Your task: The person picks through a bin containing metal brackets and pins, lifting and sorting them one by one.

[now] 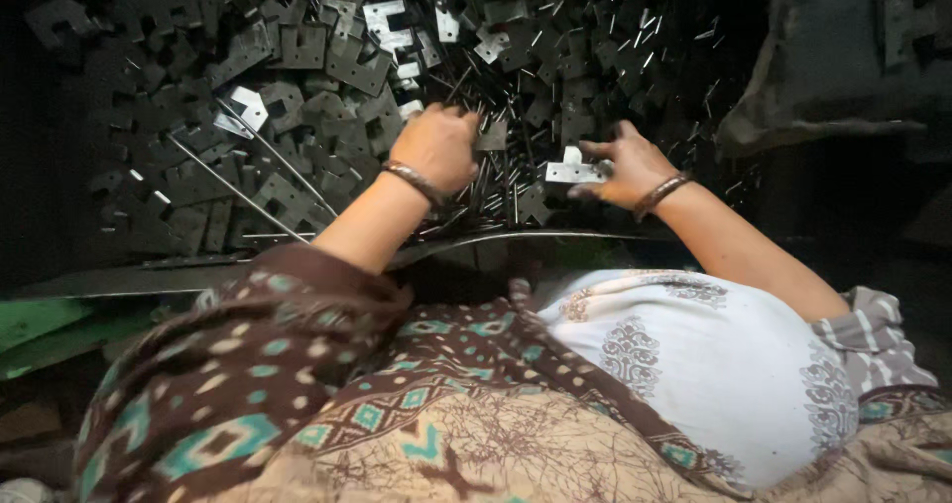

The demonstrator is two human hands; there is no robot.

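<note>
A big heap of dark, flat, notched metal plates (297, 96) lies in front of me, mixed with many thin metal pins (555, 57). My left hand (436, 146) is curled into a fist on the pile, closed over a bunch of pins (496, 190) that stick out below it. My right hand (620, 166) holds a small bright notched metal plate (573, 172) between thumb and fingers, just right of the left hand. Both wrists wear metal bangles.
A long thin metal rod (238, 190) lies slanted across the plates at left. A curved metal rim (555, 235) borders the pile near my lap. A dark sack-like bulk (833, 76) sits at upper right. Green material (40, 324) shows at lower left.
</note>
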